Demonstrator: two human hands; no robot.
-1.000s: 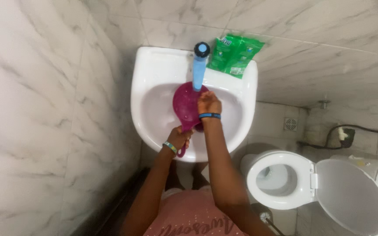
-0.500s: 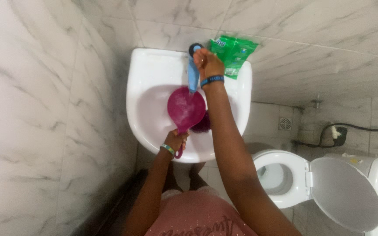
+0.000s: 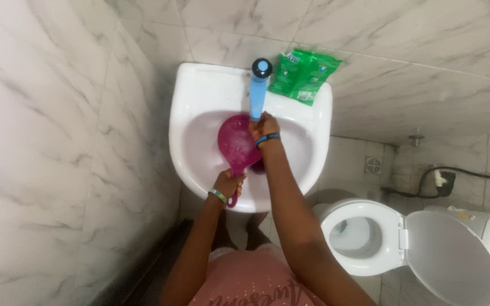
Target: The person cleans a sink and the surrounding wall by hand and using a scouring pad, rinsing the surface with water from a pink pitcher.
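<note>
A magenta plastic scoop lies over the bowl of the white sink, under the blue tap. My left hand grips the scoop's handle near the sink's front rim. My right hand sits just below the tap's spout, at the scoop's right edge, with fingers curled; whether it holds anything is unclear. A dark purple thing shows under the right wrist, mostly hidden.
Green packets lie on the sink's back right corner. A white toilet with its lid up stands to the right. A floor drain and a black cable are by the far wall. Marble wall close on the left.
My right hand came down from the top of the tap to the spout's end at the scoop. The left hand kept hold of the handle.
</note>
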